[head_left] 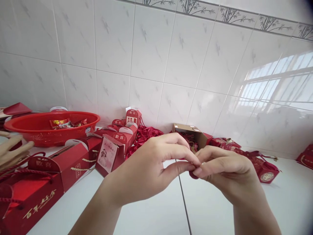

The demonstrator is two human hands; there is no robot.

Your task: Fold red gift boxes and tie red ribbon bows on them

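Observation:
My left hand [156, 166] and my right hand [222, 166] meet in front of me above the white table [151, 212]. Their thumbs and fingertips pinch a small dark red piece [193, 175], mostly covered by the fingers, so its kind is unclear. Just behind the hands stands an open cardboard box [204, 138] with red items inside. A heap of red ribbons [146, 135] lies behind my left hand, beside a small red box with a printed couple [107, 155]. Past my right hand sits a small red box with a gold emblem [267, 176].
Red gift boxes with rope handles [36, 199] line the left side. A red plastic basket [52, 133] holds wrapped packets. Another person's hand [14, 150] reaches in at the left edge. The tiled wall [146, 58] bounds the table behind.

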